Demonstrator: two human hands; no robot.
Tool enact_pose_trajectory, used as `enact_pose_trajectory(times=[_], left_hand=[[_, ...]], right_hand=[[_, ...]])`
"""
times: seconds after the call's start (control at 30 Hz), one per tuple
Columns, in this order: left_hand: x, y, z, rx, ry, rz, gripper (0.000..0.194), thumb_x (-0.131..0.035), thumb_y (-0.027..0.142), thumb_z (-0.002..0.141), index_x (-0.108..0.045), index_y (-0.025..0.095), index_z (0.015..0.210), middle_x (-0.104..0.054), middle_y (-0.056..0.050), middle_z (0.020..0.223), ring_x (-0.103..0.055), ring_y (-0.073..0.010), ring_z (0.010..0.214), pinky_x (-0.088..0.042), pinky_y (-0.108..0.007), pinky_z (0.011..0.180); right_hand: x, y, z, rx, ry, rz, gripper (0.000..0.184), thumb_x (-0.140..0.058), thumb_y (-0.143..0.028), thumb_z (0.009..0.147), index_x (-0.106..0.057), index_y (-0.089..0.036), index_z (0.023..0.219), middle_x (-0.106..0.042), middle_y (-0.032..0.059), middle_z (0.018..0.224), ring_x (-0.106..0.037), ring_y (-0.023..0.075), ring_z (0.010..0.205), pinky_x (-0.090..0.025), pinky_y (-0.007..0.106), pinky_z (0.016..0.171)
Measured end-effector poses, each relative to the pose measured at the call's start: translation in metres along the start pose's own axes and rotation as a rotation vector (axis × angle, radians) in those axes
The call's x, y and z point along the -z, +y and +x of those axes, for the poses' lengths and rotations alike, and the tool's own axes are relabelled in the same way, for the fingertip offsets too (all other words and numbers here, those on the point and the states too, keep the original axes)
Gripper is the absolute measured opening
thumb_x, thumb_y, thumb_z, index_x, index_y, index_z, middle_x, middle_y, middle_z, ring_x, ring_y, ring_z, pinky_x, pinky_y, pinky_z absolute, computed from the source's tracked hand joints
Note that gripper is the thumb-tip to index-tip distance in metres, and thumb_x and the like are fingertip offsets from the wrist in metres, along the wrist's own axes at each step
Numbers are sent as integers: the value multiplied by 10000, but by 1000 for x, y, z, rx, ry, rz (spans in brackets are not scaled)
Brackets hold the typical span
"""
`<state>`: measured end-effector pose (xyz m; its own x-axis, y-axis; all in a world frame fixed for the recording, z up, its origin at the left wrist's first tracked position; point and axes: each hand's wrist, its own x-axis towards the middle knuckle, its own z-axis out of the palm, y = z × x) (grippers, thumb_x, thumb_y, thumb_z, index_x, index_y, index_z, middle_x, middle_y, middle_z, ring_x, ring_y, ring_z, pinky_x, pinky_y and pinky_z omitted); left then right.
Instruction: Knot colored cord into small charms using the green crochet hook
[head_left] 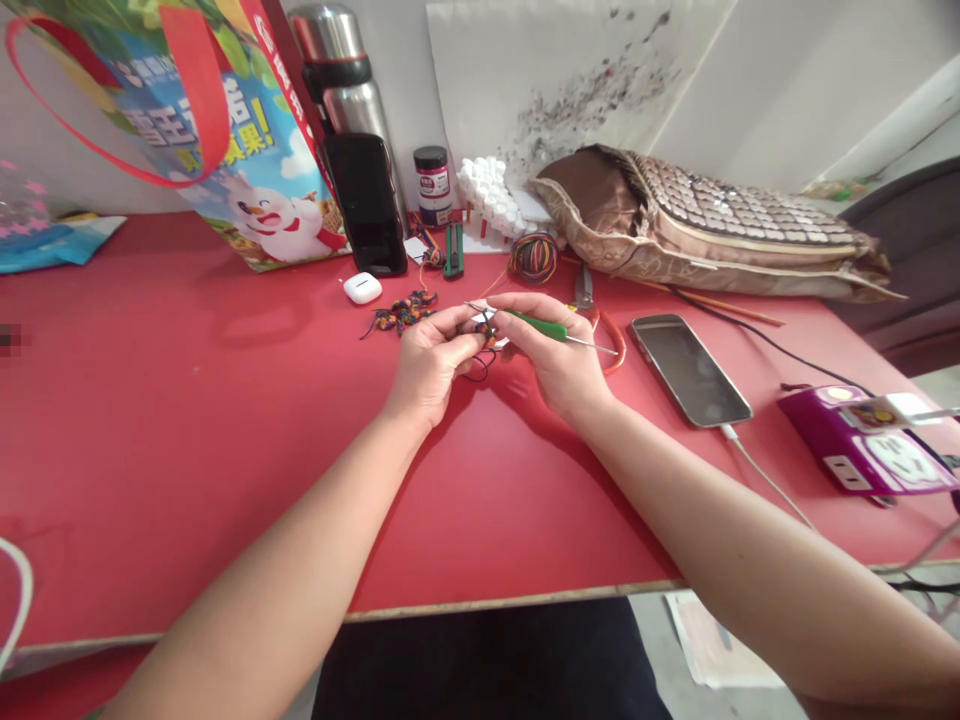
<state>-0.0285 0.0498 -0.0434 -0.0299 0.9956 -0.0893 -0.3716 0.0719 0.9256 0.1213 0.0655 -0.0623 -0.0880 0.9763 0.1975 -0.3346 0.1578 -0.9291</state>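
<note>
Over the red table, my left hand [431, 365] pinches a small multicoloured crochet piece [487, 333] between thumb and fingertips. My right hand [562, 350] grips a crochet hook [546, 326] by its green handle, and the metal tip reaches the yarn at my left fingers. A dark loose strand curls below the piece. Left of my hands lies a string of dark, multicoloured crocheted bits [405, 312]. Behind them rests a ball of multicoloured yarn [534, 258]. An orange curved item [616, 342] shows partly beside my right hand.
Across the back of the red table [225, 480] stand a gift bag [285, 215], steel thermos [358, 105], upright black phone [365, 205], jar [433, 187] and green cutter [454, 250]. A white earbud case [363, 288] lies left; a charging phone [690, 370] and purple power strip [840, 440] right.
</note>
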Motion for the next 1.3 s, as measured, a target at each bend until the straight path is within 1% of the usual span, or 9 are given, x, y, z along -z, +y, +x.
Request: enact_pose_trajectory(times=[0.2, 0.37, 0.5, 0.7, 0.8, 0.93, 1.0, 1.1, 1.3], left_hand=[[1, 0, -2, 3, -125, 43, 180, -883, 230, 636, -821, 182, 797, -576, 14, 680, -414, -76, 557, -255, -254, 492], [-1, 5, -1, 10, -61, -82, 254, -841, 213, 641, -863, 182, 892, -626, 2, 753, -301, -54, 529, -198, -249, 485], [-3, 8, -2, 70, -31, -140, 148, -804, 321, 797, -832, 177, 816, -612, -19, 712, -339, -84, 528, -302, -267, 494], [0, 4, 2, 120, -114, -104, 492, -797, 672, 891, -785, 196, 764, -659, -46, 735, -382, -96, 507, -378, -307, 501], [1, 1, 5, 101, -84, -106, 441, -808, 587, 897, -752, 186, 722, -656, -38, 717, -423, -85, 486, -337, -285, 468], [0, -4, 3, 23, -68, -32, 104, -751, 230, 836, -800, 167, 770, -648, -17, 629, -519, -102, 478, -377, -251, 468], [0, -5, 2, -43, -69, 62, 130, -718, 124, 779, -833, 171, 816, -682, -25, 624, -602, -131, 518, -385, -242, 460], [1, -6, 1, -117, -61, 98, 188, -725, 101, 770, -863, 187, 862, -765, -54, 727, -683, -162, 603, -372, -237, 433], [3, -3, 4, -138, -56, -9, 162, -792, 84, 780, -885, 199, 844, -824, -46, 820, -639, -116, 575, -475, -237, 501]], right_hand=[[1, -5, -3, 154, -89, -203, 120, -871, -303, 865, -858, -254, 974, -854, 24, 973, -744, 164, 826, -654, 337, 781], [1, -8, -6, 192, -69, -179, 98, -839, -263, 883, -849, -251, 980, -864, 20, 1014, -764, 162, 853, -669, 357, 852], [0, -9, -8, 175, -80, -196, 109, -839, -287, 891, -849, -267, 998, -873, 30, 1058, -773, 185, 885, -677, 375, 830], [-4, -6, -12, 177, -78, -200, 97, -841, -286, 896, -849, -276, 992, -862, 39, 1066, -785, 208, 958, -678, 397, 869], [-3, -8, -10, 154, -45, -192, 100, -852, -282, 879, -848, -268, 977, -854, 28, 1002, -760, 183, 858, -672, 364, 804], [-1, -10, -6, 106, 11, -87, 114, -876, -271, 833, -848, -261, 943, -831, -2, 898, -737, 154, 775, -662, 324, 759], [1, -9, -3, 83, 23, -37, 121, -892, -262, 811, -847, -263, 923, -826, -6, 899, -741, 155, 794, -660, 320, 768], [5, -7, 0, 12, 0, 30, 150, -916, -273, 796, -837, -262, 924, -806, -10, 881, -727, 151, 768, -651, 325, 751], [4, -13, -1, -129, -57, 192, 225, -989, -278, 740, -845, -264, 912, -836, -12, 951, -756, 145, 837, -671, 328, 820]])
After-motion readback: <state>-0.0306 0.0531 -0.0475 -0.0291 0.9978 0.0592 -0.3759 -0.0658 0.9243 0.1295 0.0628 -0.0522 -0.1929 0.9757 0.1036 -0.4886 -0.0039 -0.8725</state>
